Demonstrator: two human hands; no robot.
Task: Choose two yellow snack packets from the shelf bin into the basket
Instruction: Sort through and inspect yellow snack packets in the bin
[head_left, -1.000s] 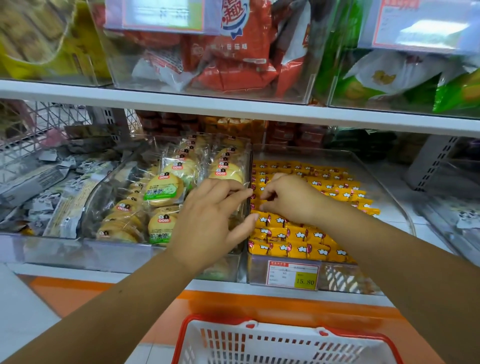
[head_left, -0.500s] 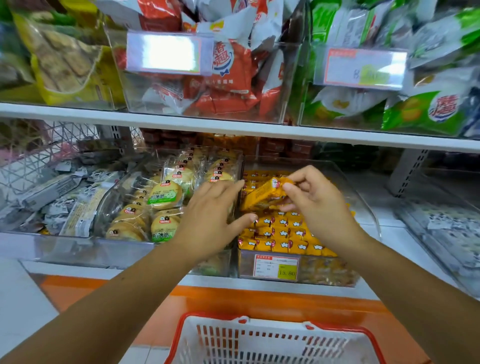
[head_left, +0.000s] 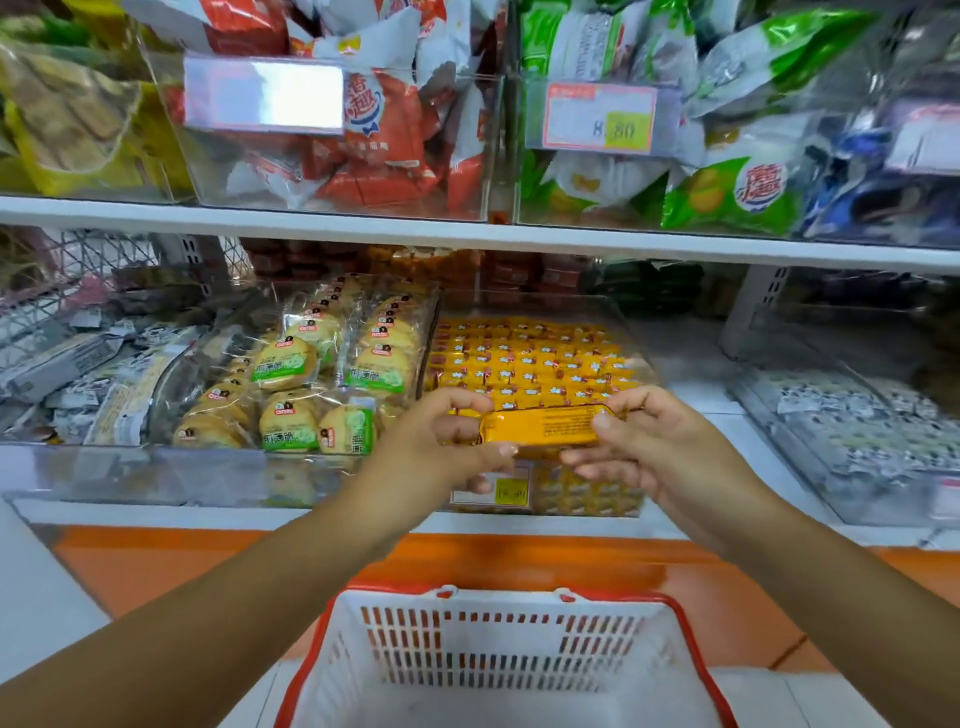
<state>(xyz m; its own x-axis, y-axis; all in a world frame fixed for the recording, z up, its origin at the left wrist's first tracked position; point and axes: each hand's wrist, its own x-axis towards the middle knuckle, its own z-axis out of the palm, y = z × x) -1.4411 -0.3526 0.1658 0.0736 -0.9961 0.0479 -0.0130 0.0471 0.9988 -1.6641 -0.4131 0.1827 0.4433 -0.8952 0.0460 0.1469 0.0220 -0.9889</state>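
A yellow snack packet (head_left: 540, 426) is held level in front of the shelf. My left hand (head_left: 441, 447) pinches its left end and my right hand (head_left: 649, 441) pinches its right end. Behind it a clear shelf bin (head_left: 631, 322) holds several rows of the same yellow packets (head_left: 524, 358). Below my forearms stands a white basket (head_left: 498, 654) with a red rim, and nothing shows inside it.
Left of the yellow bin, a clear bin (head_left: 218, 467) holds round cakes in green-labelled wrappers. The upper shelf (head_left: 467, 236) carries bins of red and green bags with price tags. An orange band (head_left: 571, 566) runs under the shelf edge.
My right hand lifted a yellow packet out of the bin and brought it toward me. My left hand left the bin edge and took hold of the packet's left end.
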